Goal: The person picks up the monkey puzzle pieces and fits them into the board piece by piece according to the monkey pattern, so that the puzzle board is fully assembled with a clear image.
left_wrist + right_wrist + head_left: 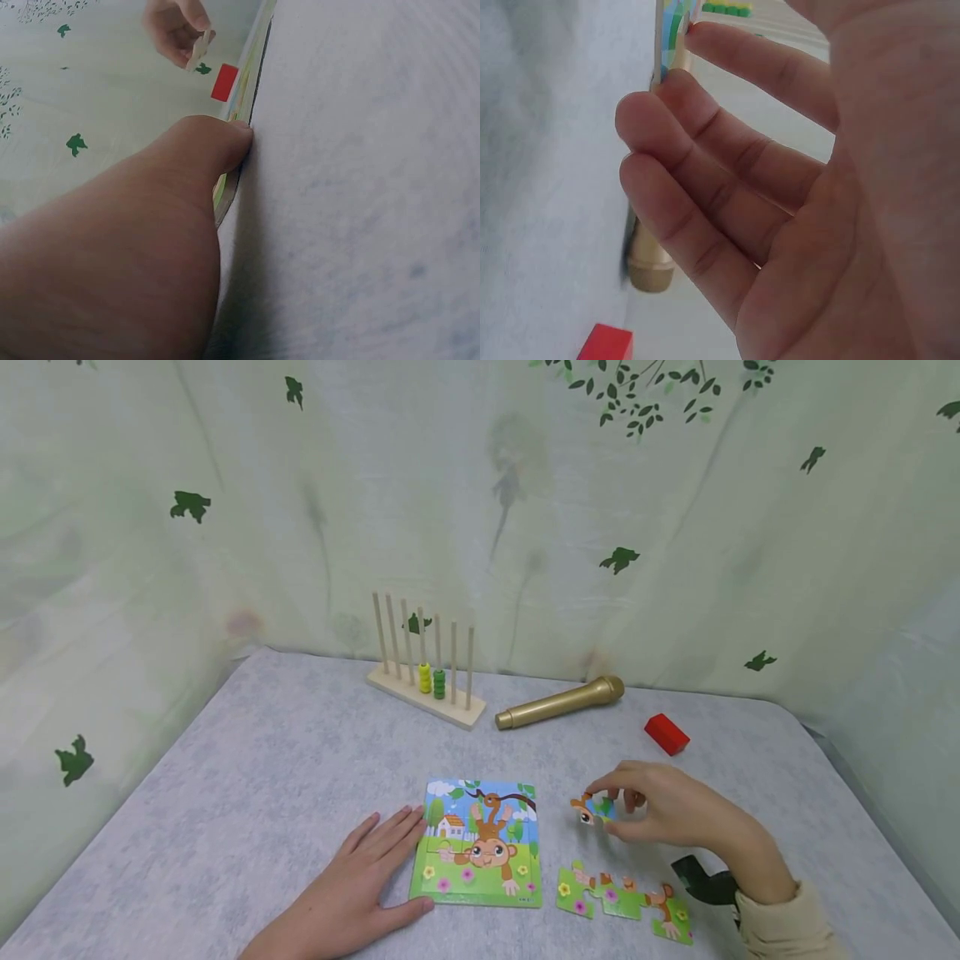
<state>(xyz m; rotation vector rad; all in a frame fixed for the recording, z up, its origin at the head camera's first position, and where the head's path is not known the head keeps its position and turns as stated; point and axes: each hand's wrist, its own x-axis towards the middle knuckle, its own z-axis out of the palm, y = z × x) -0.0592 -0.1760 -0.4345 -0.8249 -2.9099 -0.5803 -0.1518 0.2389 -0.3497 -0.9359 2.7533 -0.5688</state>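
A square monkey puzzle board [480, 847] lies in front of me, a monkey hanging from a branch pictured on it. My left hand [367, 885] rests on the table with straight fingers, fingertips and thumb right at the board's left edge. To the right of the board, my right hand [675, 806] pinches a puzzle piece [602, 808] between thumb and index finger, raised over the table. Part of a monkey face and some blue and green show on that piece. Below it lie more puzzle pieces [622, 902] in a row, green with flowers and monkey limbs.
Behind the board stands a wooden peg rack [468, 714] with yellow beads [425, 678] and green beads [439, 685]. A gold toy microphone [558, 703] lies to its right, and a red block [667, 734] sits beyond my right hand. A leaf-printed curtain [465, 510] hangs at the back.
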